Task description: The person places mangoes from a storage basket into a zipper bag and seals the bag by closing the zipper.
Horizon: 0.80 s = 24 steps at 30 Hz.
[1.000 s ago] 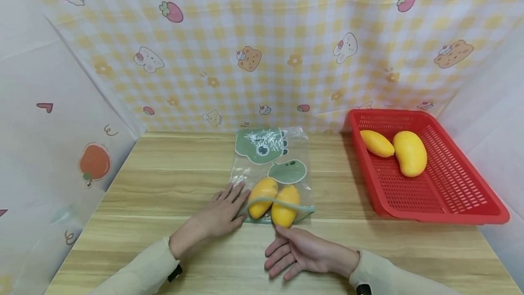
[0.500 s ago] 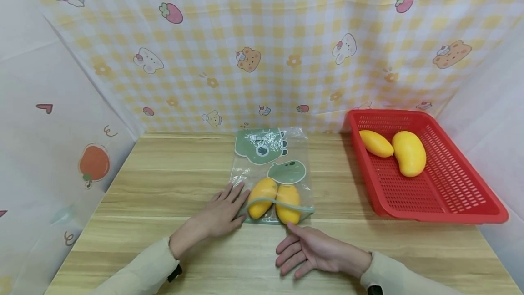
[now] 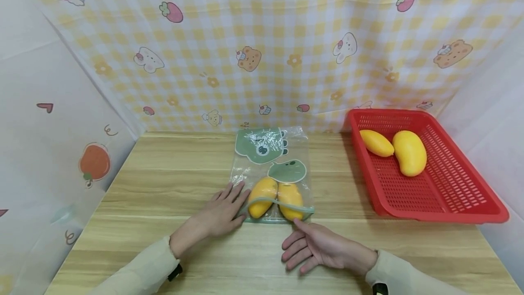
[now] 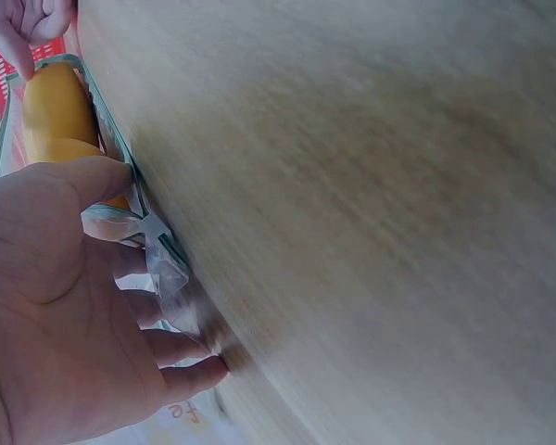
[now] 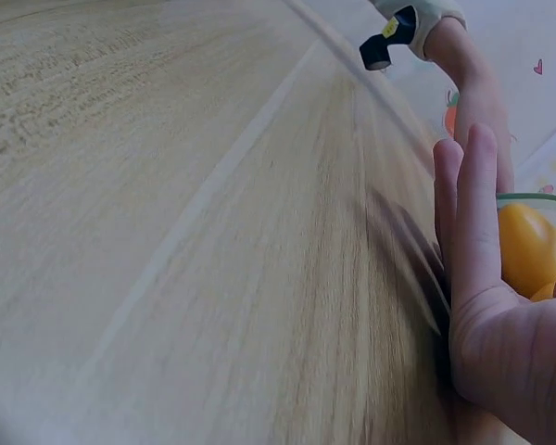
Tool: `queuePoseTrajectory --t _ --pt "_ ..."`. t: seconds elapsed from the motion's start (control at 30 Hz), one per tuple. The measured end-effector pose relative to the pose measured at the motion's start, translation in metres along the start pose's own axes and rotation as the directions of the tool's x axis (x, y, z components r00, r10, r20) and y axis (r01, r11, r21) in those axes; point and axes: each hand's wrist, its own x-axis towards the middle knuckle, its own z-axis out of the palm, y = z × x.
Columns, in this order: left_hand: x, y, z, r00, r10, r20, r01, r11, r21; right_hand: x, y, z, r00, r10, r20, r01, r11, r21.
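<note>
Two mangoes (image 3: 263, 190) — inside clear bag (image 3: 286, 171)

Two hands (image 3: 223, 213), one bag (image 3: 287, 171), one basket (image 3: 444, 217), apparently four mangoes (image 3: 410, 154).

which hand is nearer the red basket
Right: the right hand is front-left of the red basket; the left hand is farther left, at the left edge of the clear bag.

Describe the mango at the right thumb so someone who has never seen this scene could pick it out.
On the wooden table, left of the red basket in the head view, lies a clear bag with green prints. At the bag's near end, the target mango has the right hand at its tip, while the neighbouring mango lies beside the left hand.
</note>
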Motion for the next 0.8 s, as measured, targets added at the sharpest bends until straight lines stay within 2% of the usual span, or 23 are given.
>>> queuePoseTrajectory --t 0.47,0.8 --pt "-0.001 0.001 -0.001 1.000 0.009 -0.003 -0.010 1.000 -0.012 -0.006 0.000 -0.010 0.999 -0.016 -0.032 0.016 1.000 0.003" --pt "-0.001 -0.003 -0.001 1.000 0.014 -0.004 -0.014 0.999 -0.030 -0.009 -0.004 -0.012 1.000 -0.011 -0.026 0.012 1.000 0.009"
